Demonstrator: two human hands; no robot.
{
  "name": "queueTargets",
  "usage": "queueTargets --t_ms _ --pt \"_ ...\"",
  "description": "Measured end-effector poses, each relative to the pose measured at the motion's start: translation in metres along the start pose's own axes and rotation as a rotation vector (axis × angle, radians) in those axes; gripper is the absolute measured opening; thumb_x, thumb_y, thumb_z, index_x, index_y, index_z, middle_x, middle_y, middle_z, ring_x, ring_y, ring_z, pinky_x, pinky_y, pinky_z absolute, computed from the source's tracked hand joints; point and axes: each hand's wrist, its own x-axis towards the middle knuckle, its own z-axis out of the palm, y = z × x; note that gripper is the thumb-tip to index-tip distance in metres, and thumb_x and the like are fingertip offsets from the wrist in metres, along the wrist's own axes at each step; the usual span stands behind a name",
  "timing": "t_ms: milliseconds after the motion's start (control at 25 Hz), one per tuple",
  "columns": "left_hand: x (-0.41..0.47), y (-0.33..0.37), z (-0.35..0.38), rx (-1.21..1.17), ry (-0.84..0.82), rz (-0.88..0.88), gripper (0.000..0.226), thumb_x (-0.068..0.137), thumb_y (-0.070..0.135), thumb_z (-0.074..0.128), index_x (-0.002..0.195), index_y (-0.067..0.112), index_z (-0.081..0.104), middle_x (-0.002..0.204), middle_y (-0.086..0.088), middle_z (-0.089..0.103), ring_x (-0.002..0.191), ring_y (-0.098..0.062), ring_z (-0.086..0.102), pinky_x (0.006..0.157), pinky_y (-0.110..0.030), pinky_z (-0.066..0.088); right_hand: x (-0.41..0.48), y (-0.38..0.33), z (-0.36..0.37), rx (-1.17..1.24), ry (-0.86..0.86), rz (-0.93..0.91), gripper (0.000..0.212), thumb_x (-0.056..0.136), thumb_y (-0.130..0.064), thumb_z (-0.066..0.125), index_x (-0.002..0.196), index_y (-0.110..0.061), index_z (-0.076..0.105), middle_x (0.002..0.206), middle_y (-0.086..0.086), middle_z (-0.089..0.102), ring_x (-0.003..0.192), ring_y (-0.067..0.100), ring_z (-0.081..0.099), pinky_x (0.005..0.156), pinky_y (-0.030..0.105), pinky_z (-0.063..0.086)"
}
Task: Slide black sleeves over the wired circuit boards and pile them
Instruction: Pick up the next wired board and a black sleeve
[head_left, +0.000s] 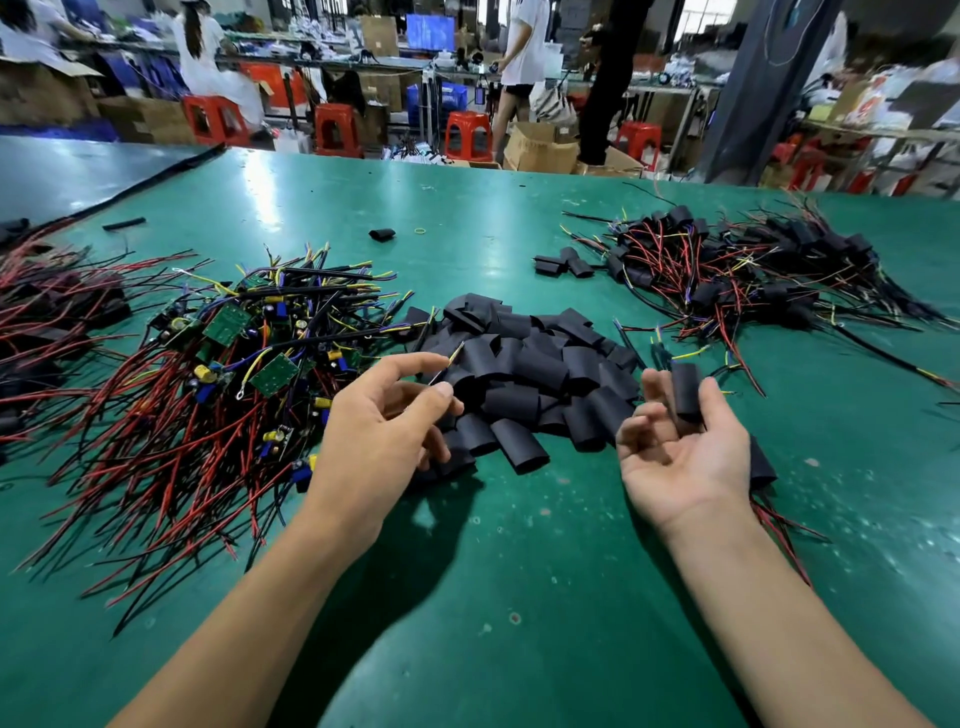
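Looking down through the head view: the green table (493, 597) carried three heaps. Bare boards (234, 358), tangled in red, black and yellow leads, lay at left. Loose sleeves (524, 364) were heaped in the middle, just ahead of both hands. The finished pile (727, 275) of sleeved boards sat far right, well apart. The right hand (685, 452) was palm up, with one sleeve (687, 389) standing between thumb and fingers, lightly pinched. A sleeved piece (761, 462) with red leads showed from behind that hand; whether it was held or lying on the table could not be told. The left hand (384, 431) hovered at the near edge of the sleeve heap with fingers curled, thumb and forefinger close about a thin yellow-tipped wire (448, 362); an actual grip could not be confirmed. Judgement: the sleeve looked light, soft and flattened, so pressing its flat faces would likely close the mouth. Holding it by the folded edges should keep it open. The boards looked light and stiff, with upright parts that could snag. The leads seemed springy and prone to tangle. Better to lift a board by its edges than drag it by a wire, and to feed the leads through the sleeve first.
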Motion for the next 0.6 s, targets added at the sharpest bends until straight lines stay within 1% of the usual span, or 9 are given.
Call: queueTargets --t_ms 120,200,240,320,400,440,520,600 --pt "0.000 -0.002 -0.001 0.029 -0.002 0.011 0.019 0.095 0.008 0.063 0.098 0.025 0.070 0.075 -0.005 0.071 0.048 -0.020 0.053 0.043 -0.021 0.039 0.007 -0.002 -0.004 0.007 0.012 -0.002 0.033 0.101 -0.041 0.052 0.098 -0.010 0.063 0.084 0.001 0.075 0.046 0.008 0.054 0.046 0.016 0.043" --pt "0.000 -0.003 -0.001 0.091 -0.007 0.032 0.018 0.094 0.007 0.063 0.097 0.023 0.070 0.074 -0.004 0.071 0.047 -0.019 0.052 0.044 -0.020 0.040 0.011 -0.004 -0.005 0.007 0.020 -0.019 0.033 0.101 -0.040 0.052 0.100 -0.009 0.064 0.083 -0.001 0.074 0.045 0.006 0.054 0.045 0.015 0.044" --pt "-0.001 -0.003 -0.001 0.130 -0.012 0.042 0.017 0.093 0.006 0.063 0.096 0.022 0.070 0.074 -0.004 0.071 0.046 -0.017 0.052 0.045 -0.020 0.042 0.013 -0.006 -0.005 0.006 0.023 -0.028 0.033 0.101 -0.041 0.052 0.097 -0.010 0.064 0.080 -0.002 0.072 0.044 0.005 0.054 0.044 0.014 0.043" --pt "-0.003 -0.002 0.000 0.217 -0.034 0.057 0.017 0.092 0.007 0.064 0.093 0.023 0.071 0.074 -0.001 0.072 0.046 -0.013 0.051 0.047 -0.023 0.045 0.015 -0.008 -0.003 0.009 0.015 -0.016 0.035 0.100 -0.045 0.052 0.084 -0.014 0.059 0.068 -0.005 0.062 0.040 0.003 0.050 0.040 0.014 0.040" --pt "-0.006 -0.002 0.002 0.340 -0.083 0.092 0.016 0.092 0.011 0.066 0.090 0.026 0.071 0.074 0.003 0.072 0.048 -0.007 0.053 0.053 -0.023 0.048 0.015 -0.008 -0.002 0.030 -0.034 0.041 0.042 0.098 -0.054 0.048 0.073 -0.020 0.050 0.054 -0.010 0.050 0.035 0.003 0.040 0.037 0.014 0.033" --pt "-0.008 -0.002 0.003 0.398 -0.108 0.114 0.015 0.091 0.013 0.067 0.090 0.027 0.072 0.073 0.005 0.072 0.051 -0.006 0.056 0.055 -0.024 0.049 0.015 -0.007 -0.003 0.038 -0.062 0.071 0.046 0.098 -0.058 0.045 0.069 -0.021 0.048 0.050 -0.010 0.045 0.034 0.003 0.036 0.036 0.014 0.031" --pt "-0.010 -0.003 0.005 0.479 -0.143 0.151 0.014 0.091 0.014 0.068 0.088 0.027 0.072 0.072 0.005 0.071 0.060 -0.014 0.064 0.059 -0.031 0.052 0.015 -0.006 -0.005 0.060 -0.098 0.116 0.052 0.098 -0.061 0.041 0.066 -0.021 0.046 0.048 -0.010 0.041 0.033 0.004 0.033 0.035 0.015 0.029" --pt "-0.012 -0.005 0.005 0.527 -0.168 0.178 0.013 0.090 0.015 0.068 0.087 0.028 0.072 0.072 0.006 0.070 0.065 -0.023 0.065 0.064 -0.037 0.053 0.017 -0.007 -0.006 0.100 -0.104 0.127 0.049 0.100 -0.055 0.043 0.067 -0.018 0.047 0.051 -0.010 0.043 0.035 0.003 0.036 0.036 0.014 0.031"
